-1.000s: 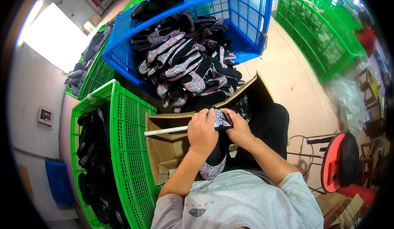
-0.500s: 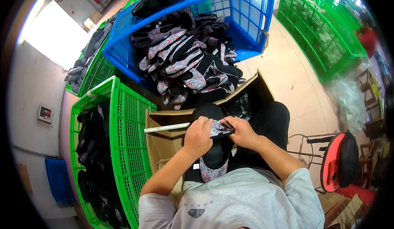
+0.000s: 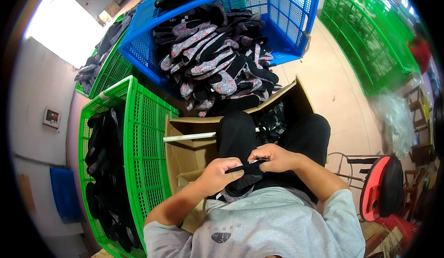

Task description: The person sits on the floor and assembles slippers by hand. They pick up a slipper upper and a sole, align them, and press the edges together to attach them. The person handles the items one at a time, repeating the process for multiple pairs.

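A black shoe (image 3: pixel 246 180) sat at a person's lap (image 3: pixel 281 179), its edge pinched firmly between thumb and fingers of the left hand (image 3: pixel 218 177) and the right hand (image 3: pixel 276 158), held near each other; an even grip on both sides seemed the surest way to keep that edge from twisting. A carton (image 3: pixel 178 158) stood close by, with a green crate (image 3: pixel 150 142) to its left and patterned shoes (image 3: pixel 203 64) heaped in a blue crate (image 3: pixel 289 17) beyond.

We can read no text with certainty: a short row of small dark characters (image 3: pixel 226 227) stands above a dark oval print (image 3: pixel 221 237) on the grey shirt (image 3: pixel 282 225), too small for us to make out, and the framed panel (image 3: pixel 52 118) on the white wall (image 3: pixel 34 84) is illegible to us.
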The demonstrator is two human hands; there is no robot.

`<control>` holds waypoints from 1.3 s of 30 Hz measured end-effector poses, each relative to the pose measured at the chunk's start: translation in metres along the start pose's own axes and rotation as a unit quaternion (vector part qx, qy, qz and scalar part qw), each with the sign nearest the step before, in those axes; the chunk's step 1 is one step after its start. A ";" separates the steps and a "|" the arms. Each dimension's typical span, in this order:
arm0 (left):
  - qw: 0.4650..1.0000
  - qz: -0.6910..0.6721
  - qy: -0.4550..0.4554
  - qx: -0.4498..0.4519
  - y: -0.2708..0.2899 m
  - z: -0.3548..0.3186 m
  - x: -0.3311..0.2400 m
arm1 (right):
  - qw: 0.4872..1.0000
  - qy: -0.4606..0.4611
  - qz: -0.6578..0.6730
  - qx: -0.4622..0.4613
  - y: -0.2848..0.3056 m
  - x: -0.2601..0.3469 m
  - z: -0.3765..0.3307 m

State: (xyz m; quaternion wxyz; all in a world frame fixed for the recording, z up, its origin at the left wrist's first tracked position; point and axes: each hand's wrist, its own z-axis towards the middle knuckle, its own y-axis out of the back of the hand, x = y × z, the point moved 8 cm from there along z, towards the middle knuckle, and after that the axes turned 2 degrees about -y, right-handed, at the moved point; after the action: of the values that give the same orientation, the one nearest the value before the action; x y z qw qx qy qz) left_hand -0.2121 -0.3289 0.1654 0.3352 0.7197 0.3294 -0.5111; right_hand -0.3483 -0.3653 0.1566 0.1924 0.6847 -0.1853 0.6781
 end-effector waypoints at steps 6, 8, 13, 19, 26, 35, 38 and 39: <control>0.810 -0.564 0.134 0.092 -0.033 -0.019 0.036 | 0.992 0.001 0.126 -0.024 -0.008 -0.034 0.001; 0.752 -0.641 0.127 0.089 -0.046 -0.019 0.043 | 0.964 -0.044 0.264 -0.007 -0.018 -0.055 0.000; 0.766 -0.639 0.053 0.047 -0.047 -0.011 0.050 | 0.903 -0.126 0.406 -0.056 -0.030 -0.091 -0.007; 0.860 -0.503 0.077 -0.042 -0.008 -0.009 0.053 | 0.868 -0.121 0.473 -0.093 -0.029 -0.101 -0.005; 0.883 -0.456 0.100 -0.052 0.000 -0.012 0.065 | 0.855 -0.105 0.497 -0.102 -0.027 -0.107 -0.007; 0.702 -0.664 -0.079 -0.246 0.062 -0.003 0.087 | 0.880 -0.104 0.417 -0.204 -0.015 -0.125 -0.022; 0.664 -0.690 -0.120 -0.260 0.070 0.000 0.090 | 0.868 -0.113 0.431 -0.222 -0.016 -0.114 -0.018; 0.669 -0.686 -0.136 -0.253 0.070 0.003 0.089 | 0.864 -0.109 0.438 -0.224 -0.016 -0.118 -0.019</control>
State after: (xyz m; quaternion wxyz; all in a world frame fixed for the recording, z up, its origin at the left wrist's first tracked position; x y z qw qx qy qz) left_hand -0.1336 -0.3584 0.0895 0.1003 0.1013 0.7974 -0.5863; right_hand -0.3579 -0.3426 0.0382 0.0018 0.5414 -0.6327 0.5537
